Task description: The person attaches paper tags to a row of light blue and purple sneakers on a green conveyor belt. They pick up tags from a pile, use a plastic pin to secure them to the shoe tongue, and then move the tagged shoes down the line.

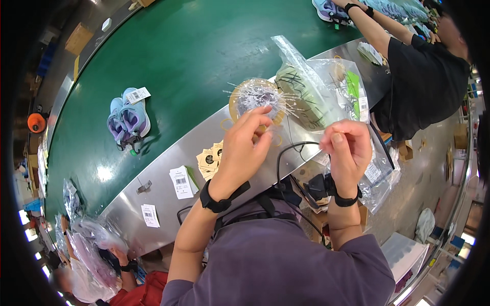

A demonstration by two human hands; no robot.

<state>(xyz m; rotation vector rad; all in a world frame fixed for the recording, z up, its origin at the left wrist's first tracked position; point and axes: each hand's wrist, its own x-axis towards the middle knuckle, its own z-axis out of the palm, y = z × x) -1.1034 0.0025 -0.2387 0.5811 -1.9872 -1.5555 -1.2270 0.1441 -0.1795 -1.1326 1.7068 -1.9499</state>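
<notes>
Reaching into the bundle of thin white plastic ties [258,97] on the steel ledge [168,158], my left hand [244,145] pinches at its near edge, the nearer of the two. My right hand [346,148] hangs further right, well apart, fingertips pressed on one tie [301,144] whose length runs sideways back toward the bundle.

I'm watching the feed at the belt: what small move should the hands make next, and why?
Probably draw one tie free. The left hand has its fingertips in the bundle of thin white plastic ties on the steel ledge, while the right hand pinches something too small to tell.
</notes>
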